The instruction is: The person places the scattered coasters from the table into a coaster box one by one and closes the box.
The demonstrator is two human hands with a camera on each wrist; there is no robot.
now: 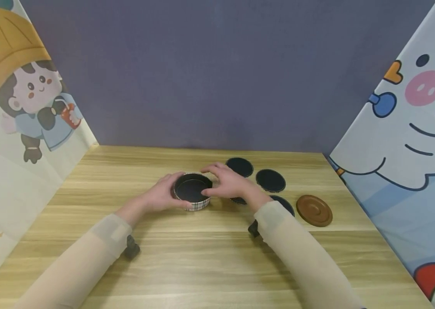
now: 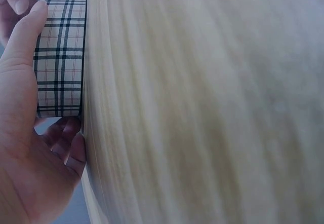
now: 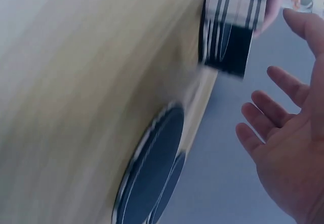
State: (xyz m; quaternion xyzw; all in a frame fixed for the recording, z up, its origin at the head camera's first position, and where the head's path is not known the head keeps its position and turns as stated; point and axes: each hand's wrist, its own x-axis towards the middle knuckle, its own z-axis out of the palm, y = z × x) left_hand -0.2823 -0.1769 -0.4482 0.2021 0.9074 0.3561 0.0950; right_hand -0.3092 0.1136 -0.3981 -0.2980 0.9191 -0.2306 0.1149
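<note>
Near the middle of the wood-grain table, the left hand grips the round plaid box from nine o'clock, thumb along its wall toward six. At three o'clock, the right hand is released, fingers spread and loosely bent; whether it touches the rim I cannot tell. Four black discs lie between two and four o'clock, two partly hidden by the right arm. Farther toward three rests a brown ringed disc.
</note>
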